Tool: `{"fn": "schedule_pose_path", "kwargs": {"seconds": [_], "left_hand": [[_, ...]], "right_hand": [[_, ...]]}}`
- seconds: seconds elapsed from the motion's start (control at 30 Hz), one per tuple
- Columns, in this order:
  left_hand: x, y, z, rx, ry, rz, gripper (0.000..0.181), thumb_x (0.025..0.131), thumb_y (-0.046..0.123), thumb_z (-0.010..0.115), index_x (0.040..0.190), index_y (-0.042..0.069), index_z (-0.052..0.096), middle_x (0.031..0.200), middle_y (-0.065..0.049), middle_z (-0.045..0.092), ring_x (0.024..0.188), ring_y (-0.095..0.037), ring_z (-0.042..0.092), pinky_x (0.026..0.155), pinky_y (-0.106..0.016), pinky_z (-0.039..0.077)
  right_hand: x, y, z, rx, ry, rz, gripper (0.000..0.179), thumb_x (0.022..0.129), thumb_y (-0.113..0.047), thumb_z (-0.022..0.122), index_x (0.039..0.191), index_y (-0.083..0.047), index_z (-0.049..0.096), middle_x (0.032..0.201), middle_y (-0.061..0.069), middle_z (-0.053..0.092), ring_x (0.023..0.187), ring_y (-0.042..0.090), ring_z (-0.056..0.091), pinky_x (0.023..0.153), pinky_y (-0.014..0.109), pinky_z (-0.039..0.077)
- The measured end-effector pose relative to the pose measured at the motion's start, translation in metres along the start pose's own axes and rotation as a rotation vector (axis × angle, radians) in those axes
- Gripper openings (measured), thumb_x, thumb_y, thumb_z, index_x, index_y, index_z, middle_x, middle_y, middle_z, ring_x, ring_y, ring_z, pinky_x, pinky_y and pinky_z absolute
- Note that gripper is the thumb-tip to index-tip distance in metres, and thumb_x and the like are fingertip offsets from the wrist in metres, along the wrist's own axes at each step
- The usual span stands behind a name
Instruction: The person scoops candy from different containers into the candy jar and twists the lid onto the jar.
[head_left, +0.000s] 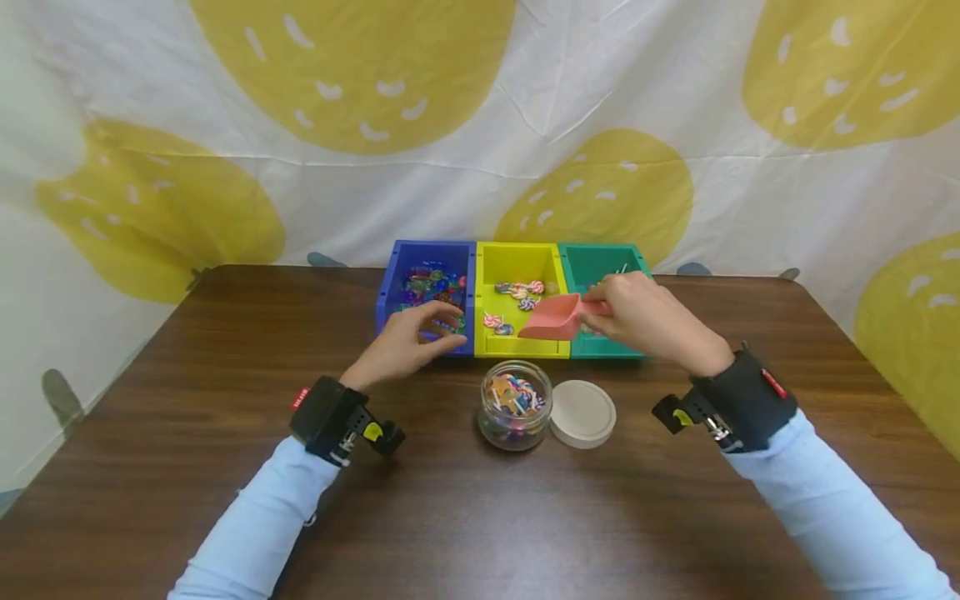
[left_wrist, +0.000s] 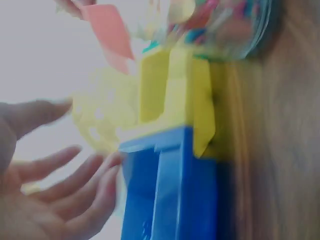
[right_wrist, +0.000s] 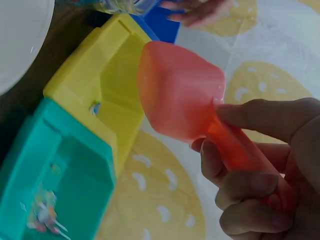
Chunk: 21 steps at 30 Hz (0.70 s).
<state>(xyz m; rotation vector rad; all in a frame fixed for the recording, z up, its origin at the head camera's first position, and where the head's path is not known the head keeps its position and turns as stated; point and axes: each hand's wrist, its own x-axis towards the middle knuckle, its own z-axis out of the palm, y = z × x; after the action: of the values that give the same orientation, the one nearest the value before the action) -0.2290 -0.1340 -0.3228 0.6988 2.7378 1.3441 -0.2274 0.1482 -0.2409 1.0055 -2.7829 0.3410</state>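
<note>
My right hand (head_left: pixel 645 317) grips the handle of a pink scoop (right_wrist: pixel 182 92) and holds it above the yellow bin (head_left: pixel 491 267), near the green one. My left hand (head_left: pixel 405 342) hovers over the front of the blue bin (head_left: pixel 384 292), fingers loosely bent with nothing between them; the left wrist view shows them spread beside that bin. Striped swirl pieces (head_left: pixel 519 289) lie in the yellow bin, and coloured glassy pieces (head_left: pixel 431 287) in the blue one. In front stands an uncapped glass jar (head_left: pixel 516 437) with mixed colourful pieces inside.
Next to the jar on its right, a white round lid (head_left: pixel 583 414) lies flat on the dark wooden table (head_left: pixel 480 533). The green bin (head_left: pixel 592 257), partly behind my right hand, holds small pieces with white sticks. A white cloth with yellow shapes (head_left: pixel 600 192) hangs behind.
</note>
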Motion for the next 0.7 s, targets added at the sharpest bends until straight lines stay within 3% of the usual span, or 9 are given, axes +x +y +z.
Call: {"fn": "schedule_pose_path", "kwargs": {"seconds": [0.13, 0.2, 0.27, 0.37, 0.5, 0.6, 0.7], "left_hand": [[-0.001, -0.003, -0.011, 0.085, 0.296, -0.088, 0.032, 0.085, 0.012, 0.059, 0.112, -0.003, 0.051, 0.102, -0.021, 0.055, 0.089, -0.03, 0.056, 0.077, -0.04, 0.049], [-0.001, -0.006, -0.015, 0.109, 0.395, -0.157, 0.034, 0.084, 0.009, 0.059, 0.113, -0.004, 0.049, 0.101, -0.022, 0.052, 0.091, -0.032, 0.052, 0.079, -0.041, 0.045], [0.0, -0.01, -0.018, 0.12, 0.44, -0.228, 0.037, 0.083, 0.008, 0.058, 0.116, -0.005, 0.046, 0.106, -0.023, 0.047, 0.098, -0.034, 0.046, 0.084, -0.043, 0.04], [0.001, -0.016, -0.021, 0.125, 0.419, -0.32, 0.047, 0.083, 0.008, 0.057, 0.124, -0.005, 0.037, 0.12, -0.027, 0.039, 0.111, -0.037, 0.038, 0.095, -0.046, 0.032], [0.006, -0.027, -0.02, 0.145, 0.303, -0.404, 0.058, 0.087, 0.01, 0.052, 0.135, -0.006, 0.022, 0.132, -0.031, 0.031, 0.122, -0.04, 0.032, 0.101, -0.048, 0.028], [0.009, -0.034, -0.017, 0.152, 0.242, -0.422, 0.058, 0.09, 0.008, 0.047, 0.137, -0.007, 0.016, 0.133, -0.031, 0.032, 0.123, -0.041, 0.032, 0.102, -0.048, 0.028], [0.009, -0.039, -0.017, 0.159, 0.234, -0.413, 0.054, 0.09, 0.004, 0.042, 0.137, -0.008, 0.018, 0.132, -0.031, 0.034, 0.122, -0.041, 0.033, 0.102, -0.048, 0.028]], "right_hand": [[0.01, 0.003, 0.012, -0.021, -0.01, 0.052, 0.019, 0.083, -0.015, 0.062, 0.088, 0.003, 0.067, 0.062, 0.005, 0.05, 0.054, 0.016, 0.041, 0.044, 0.022, 0.03], [0.015, 0.006, 0.018, -0.039, -0.002, 0.069, 0.02, 0.082, -0.016, 0.063, 0.091, 0.002, 0.067, 0.071, 0.009, 0.057, 0.057, 0.018, 0.046, 0.045, 0.024, 0.036], [0.02, 0.008, 0.024, -0.061, 0.009, 0.076, 0.018, 0.083, -0.017, 0.063, 0.089, 0.0, 0.068, 0.075, 0.01, 0.059, 0.059, 0.019, 0.049, 0.046, 0.025, 0.04], [0.027, 0.011, 0.034, -0.108, 0.019, 0.074, 0.014, 0.082, -0.016, 0.063, 0.082, -0.002, 0.067, 0.069, 0.008, 0.054, 0.056, 0.019, 0.047, 0.044, 0.026, 0.037], [0.036, 0.012, 0.045, -0.191, 0.021, 0.065, 0.011, 0.079, -0.013, 0.066, 0.076, -0.003, 0.065, 0.068, 0.009, 0.055, 0.055, 0.02, 0.048, 0.043, 0.032, 0.041], [0.042, 0.012, 0.05, -0.213, 0.015, 0.07, 0.01, 0.079, -0.01, 0.064, 0.071, -0.003, 0.062, 0.065, 0.008, 0.053, 0.054, 0.021, 0.046, 0.043, 0.033, 0.04], [0.047, 0.011, 0.05, -0.159, -0.021, 0.095, 0.018, 0.081, -0.009, 0.06, 0.064, -0.005, 0.057, 0.058, 0.004, 0.044, 0.052, 0.019, 0.042, 0.042, 0.028, 0.033]]}}
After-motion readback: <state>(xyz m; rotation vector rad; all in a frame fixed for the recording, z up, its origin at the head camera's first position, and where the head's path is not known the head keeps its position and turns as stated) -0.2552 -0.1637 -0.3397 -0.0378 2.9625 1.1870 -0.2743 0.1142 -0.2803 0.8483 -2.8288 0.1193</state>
